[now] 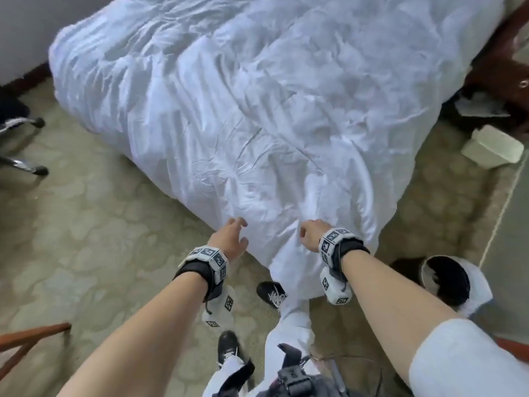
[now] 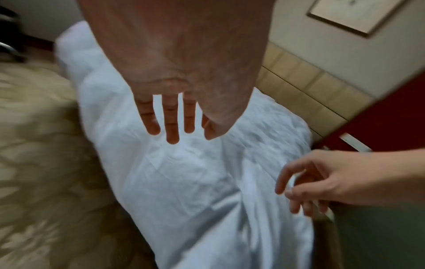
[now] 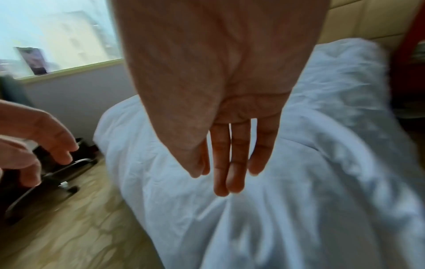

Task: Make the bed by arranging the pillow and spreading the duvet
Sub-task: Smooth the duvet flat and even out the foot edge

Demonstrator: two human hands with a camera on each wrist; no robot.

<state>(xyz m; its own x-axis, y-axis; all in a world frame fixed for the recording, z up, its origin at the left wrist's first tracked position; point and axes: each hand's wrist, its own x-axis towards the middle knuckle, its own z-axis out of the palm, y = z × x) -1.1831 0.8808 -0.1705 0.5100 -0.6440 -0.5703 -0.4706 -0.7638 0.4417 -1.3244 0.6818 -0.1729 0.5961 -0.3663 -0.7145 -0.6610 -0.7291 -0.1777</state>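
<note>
While the white duvet [image 1: 243, 110] lies rumpled over the whole bed, its near corner hanging to the carpet, both hands hover at that corner. The left hand [image 1: 230, 239] sits just off the corner's left edge, fingers [image 2: 171, 123] straight, spread and holding nothing. The right hand [image 1: 313, 234] is over the hanging fold, fingers [image 3: 230, 163] extended and loose, gripping nothing. A white bin [image 1: 492, 147] stands by the bed's right edge, and a chair base [image 1: 23, 144] is near its left edge
</note>
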